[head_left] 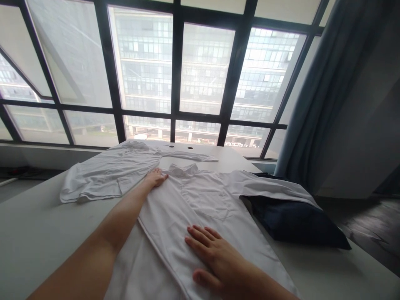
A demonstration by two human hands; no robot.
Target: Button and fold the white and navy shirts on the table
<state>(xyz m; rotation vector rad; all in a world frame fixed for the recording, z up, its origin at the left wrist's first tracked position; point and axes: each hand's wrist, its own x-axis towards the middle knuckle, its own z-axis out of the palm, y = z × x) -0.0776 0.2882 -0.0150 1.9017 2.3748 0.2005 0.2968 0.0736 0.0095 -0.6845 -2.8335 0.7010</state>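
A white shirt (200, 208) lies spread on the white table, its collar (183, 168) towards the window. My left hand (154, 178) reaches out to the shoulder beside the collar and rests there, palm down, thumb apart from the fingers. Lower on the shirt's front, my right hand (215, 254) lies flat with its fingers stretched out below the chest pocket. The shirt's left side is folded inward in a long edge. One sleeve (275, 187) stretches right, over a dark navy cloth bundle (300, 221). Neither hand grips anything that I can see.
Another white shirt (109, 173) lies farther back on the left of the table (28, 233), one sleeve reaching right. Two dark round holes sit near the table's far edge. Black-framed windows (176, 75) stand beyond, and a blue-grey curtain (315, 104) hangs on the right.
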